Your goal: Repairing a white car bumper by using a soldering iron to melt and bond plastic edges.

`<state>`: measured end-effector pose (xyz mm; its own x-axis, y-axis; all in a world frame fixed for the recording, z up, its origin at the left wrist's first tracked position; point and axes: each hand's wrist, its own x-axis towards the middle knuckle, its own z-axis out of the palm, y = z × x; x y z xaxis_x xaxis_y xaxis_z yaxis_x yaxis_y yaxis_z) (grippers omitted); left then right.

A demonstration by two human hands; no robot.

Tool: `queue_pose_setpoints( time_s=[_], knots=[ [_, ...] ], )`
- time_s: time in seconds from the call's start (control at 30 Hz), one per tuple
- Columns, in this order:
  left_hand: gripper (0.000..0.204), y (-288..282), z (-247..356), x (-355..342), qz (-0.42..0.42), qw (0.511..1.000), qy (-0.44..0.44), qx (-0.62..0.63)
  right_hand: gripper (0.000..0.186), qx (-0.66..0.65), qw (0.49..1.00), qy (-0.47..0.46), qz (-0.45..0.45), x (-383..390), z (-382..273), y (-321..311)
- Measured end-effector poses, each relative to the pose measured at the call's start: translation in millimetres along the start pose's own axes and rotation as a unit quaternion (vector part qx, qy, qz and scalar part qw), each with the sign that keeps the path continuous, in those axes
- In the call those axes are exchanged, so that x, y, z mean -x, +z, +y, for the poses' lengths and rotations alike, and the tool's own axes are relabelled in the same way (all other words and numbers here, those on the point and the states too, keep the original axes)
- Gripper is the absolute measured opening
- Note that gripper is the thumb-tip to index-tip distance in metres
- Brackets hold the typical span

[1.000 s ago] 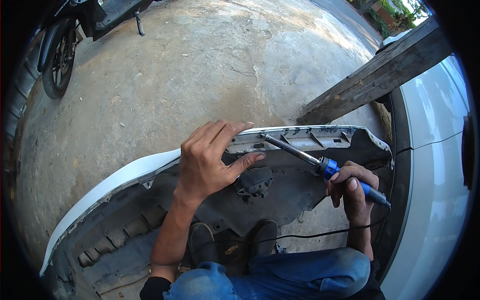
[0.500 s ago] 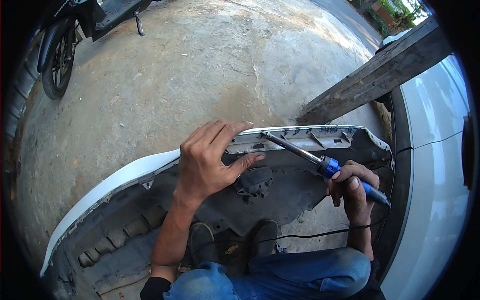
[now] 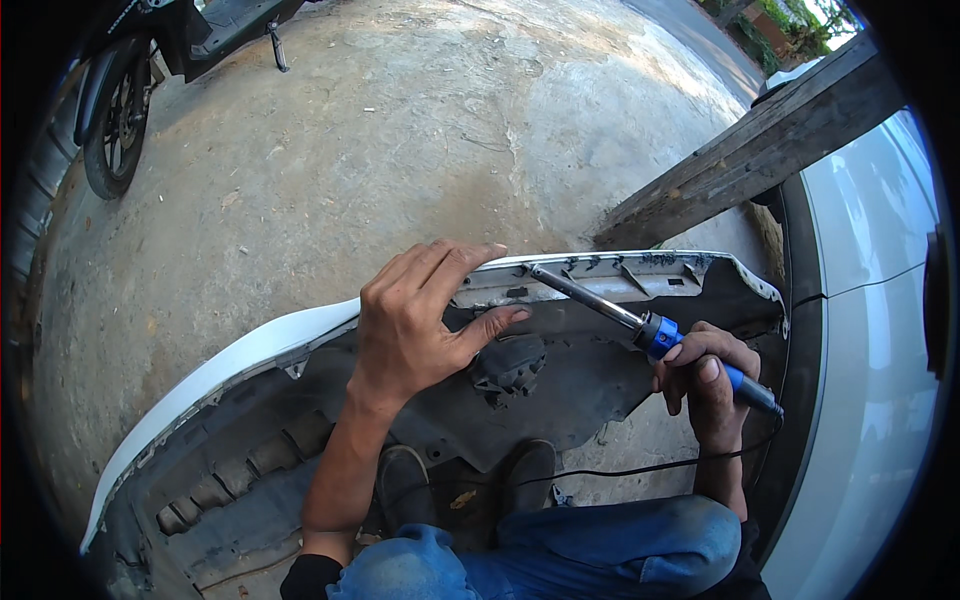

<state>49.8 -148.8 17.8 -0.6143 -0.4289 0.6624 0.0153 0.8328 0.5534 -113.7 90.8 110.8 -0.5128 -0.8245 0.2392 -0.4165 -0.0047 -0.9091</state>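
A white car bumper (image 3: 265, 338) lies with its dark hollow inner side toward me. My left hand (image 3: 412, 312) grips its upper edge, fingers over the outer side and thumb on the inner side. In my right hand (image 3: 712, 385) is a soldering iron (image 3: 598, 300) with a blue handle and a long metal shaft, the fingers closed around the handle. Its tip points up and left and rests at the bumper's inner lip, close to my left fingertips. Dark marks (image 3: 605, 263) run along the lip right of the tip. A black fitting (image 3: 508, 368) sits inside the bumper below my thumb.
The iron's black cord (image 3: 640, 467) runs left across my legs. A wooden post (image 3: 740, 150) leans at the right, beside a white car (image 3: 870, 350). A motorcycle's front wheel (image 3: 118, 130) stands at the far left on the concrete floor (image 3: 370, 150). My shoes are inside the bumper's curve.
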Motion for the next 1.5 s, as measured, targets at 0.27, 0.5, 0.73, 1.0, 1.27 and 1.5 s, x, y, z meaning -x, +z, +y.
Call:
queue_pose_setpoints(
  time_s=[0.27,0.5,0.73,1.0,1.27,1.5],
  knots=[
    [0.049,-0.4,-0.4,1.0,0.002,1.0,0.001,0.001,0.047,0.002,1.0,0.001,0.011,0.4,0.8,1.0],
    [0.049,0.0,-0.8,0.8,0.003,1.0,0.002,0.0,0.048,0.003,1.0,0.008,0.014,-0.5,-2.0,2.3],
    [0.05,-0.3,0.4,0.2,0.0,1.0,-0.001,0.001,0.048,0.006,1.0,0.008,0.005,-0.8,-2.0,1.5],
    [0.05,-1.2,1.3,-0.2,0.0,1.0,-0.002,0.003,0.048,-0.004,1.0,0.007,0.011,0.9,-0.9,-0.2],
    [0.05,-0.1,0.4,-0.1,0.004,1.0,0.005,0.003,0.047,0.012,1.0,0.007,0.004,-1.0,-3.6,0.9],
    [0.05,0.2,-0.1,0.9,0.003,1.0,0.002,-0.001,0.046,-0.003,1.0,0.004,0.013,3.4,0.1,-3.4]
  ],
)
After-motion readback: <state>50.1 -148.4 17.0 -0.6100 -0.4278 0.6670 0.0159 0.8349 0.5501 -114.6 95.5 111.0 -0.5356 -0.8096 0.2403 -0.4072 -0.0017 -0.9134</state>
